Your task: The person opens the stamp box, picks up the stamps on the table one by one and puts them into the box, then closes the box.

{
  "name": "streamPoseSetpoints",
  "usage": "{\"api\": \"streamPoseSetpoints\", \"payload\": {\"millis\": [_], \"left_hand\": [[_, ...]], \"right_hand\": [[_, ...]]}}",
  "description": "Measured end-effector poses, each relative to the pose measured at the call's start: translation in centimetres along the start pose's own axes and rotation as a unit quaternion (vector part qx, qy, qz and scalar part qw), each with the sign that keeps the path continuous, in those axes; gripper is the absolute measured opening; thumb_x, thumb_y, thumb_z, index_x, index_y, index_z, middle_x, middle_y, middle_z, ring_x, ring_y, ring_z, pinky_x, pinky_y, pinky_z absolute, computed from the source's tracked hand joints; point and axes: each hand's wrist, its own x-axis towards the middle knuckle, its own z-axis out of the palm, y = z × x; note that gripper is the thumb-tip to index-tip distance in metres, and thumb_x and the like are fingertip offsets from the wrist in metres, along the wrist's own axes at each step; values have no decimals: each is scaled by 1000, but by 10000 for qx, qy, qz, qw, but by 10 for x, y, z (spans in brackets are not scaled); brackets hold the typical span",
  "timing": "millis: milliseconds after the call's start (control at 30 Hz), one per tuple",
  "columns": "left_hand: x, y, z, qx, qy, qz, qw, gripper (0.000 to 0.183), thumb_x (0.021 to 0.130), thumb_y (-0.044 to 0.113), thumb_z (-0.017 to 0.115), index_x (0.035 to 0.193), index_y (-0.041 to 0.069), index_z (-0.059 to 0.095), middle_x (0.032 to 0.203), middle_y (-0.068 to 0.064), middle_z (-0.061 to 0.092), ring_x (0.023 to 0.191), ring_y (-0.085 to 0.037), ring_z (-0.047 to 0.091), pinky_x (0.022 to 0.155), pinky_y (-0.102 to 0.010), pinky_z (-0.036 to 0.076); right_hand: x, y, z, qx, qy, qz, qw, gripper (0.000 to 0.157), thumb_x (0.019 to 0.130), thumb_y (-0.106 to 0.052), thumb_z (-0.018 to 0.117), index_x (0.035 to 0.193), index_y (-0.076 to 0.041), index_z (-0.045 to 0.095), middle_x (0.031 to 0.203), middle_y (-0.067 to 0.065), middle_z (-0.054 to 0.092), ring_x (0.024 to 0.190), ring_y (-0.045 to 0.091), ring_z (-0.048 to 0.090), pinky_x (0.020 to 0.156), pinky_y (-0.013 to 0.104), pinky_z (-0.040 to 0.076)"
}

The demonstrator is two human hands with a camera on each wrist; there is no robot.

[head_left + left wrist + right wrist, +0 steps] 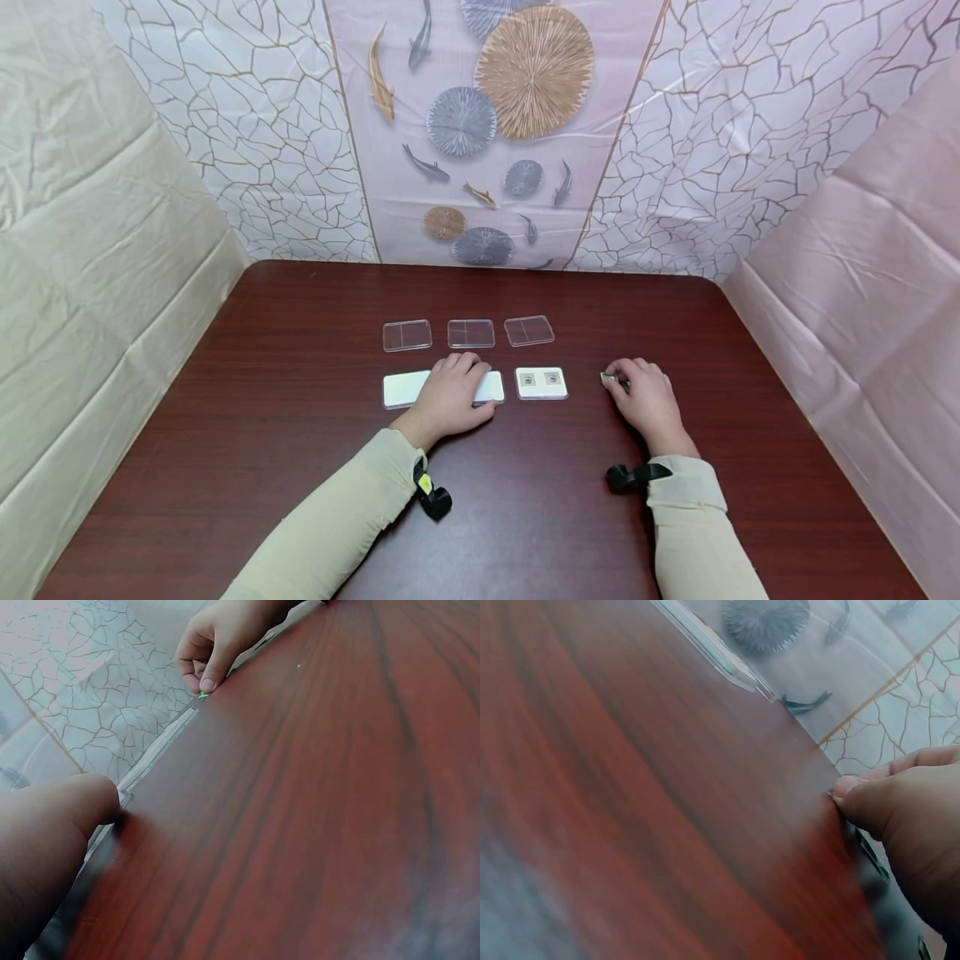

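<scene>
Clock directions are read from the head view, twelve being away from the wearer. I find the right hand with thumb and index finger together, pinching a small piece low over the table. The piece sits at the hand's ten o'clock, at the fingertips; it is too covered for me to state its long axis. The right wrist view shows greenish material beneath the palm; I cannot tell whether it belongs to the same piece.

I judge the governing relation to be that between the pinched piece and the white case with two printed squares. That case lies at the piece's nine o'clock, well apart from it, its long axis running nine to three. The left hand is the nearer to it, the case being just beside it at three o'clock.

The left hand rests across a white-topped strip, fingers relaxed and not closed on anything that I can see. The hand hides whether the strip is one case or two. Beyond it I record three clear covers: left cover at its eleven o'clock, middle cover just past twelve, right cover near two.
</scene>
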Motion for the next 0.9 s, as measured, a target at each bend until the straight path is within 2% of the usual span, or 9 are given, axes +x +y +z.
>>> {"api": "streamPoseSetpoints", "payload": {"millis": [267, 500, 767, 900], "left_hand": [[-2, -1, 1, -8, 13, -1, 10000, 60, 88, 49, 62, 134, 11, 60, 129, -7, 57, 119, -25, 52, 104, -45, 41], [-6, -3, -1, -55, 56, 48, 10000, 60, 87, 48, 62, 135, 11, 59, 130, -8, 57, 119, -27, 52, 105, -47, 40], [-12, -14, -5, 68, 69, -34, 9999, 61, 86, 49, 62, 135, 11, 59, 129, -6, 57, 119, -26, 52, 106, -46, 39], [-15, -19, -5, 32, 68, -59, 10000, 63, 86, 50, 61, 135, 10, 59, 130, -7, 57, 120, -27, 51, 106, -47, 38]], "right_hand": [[-1, -5, 5, 440, 418, -1, 9982, 9, 93, -10, 71, 102, -7, 69, 98, 13, 66, 96, 37, 57, 90, 57, 41], [1, -6, 10, 943, 603, 212, 9935, 21, 96, -9, 64, 116, -5, 66, 92, 9, 62, 86, 28, 55, 78, 44, 43], [4, -14, 14, 1290, 897, 95, 9875, 14, 94, -9, 66, 107, -7, 70, 89, 8, 63, 84, 25, 54, 76, 40, 42], [5, -22, 17, 1530, 1020, 101, 9829, 12, 93, -8, 68, 105, -7, 70, 88, 7, 64, 82, 22, 55, 75, 34, 43]]}}
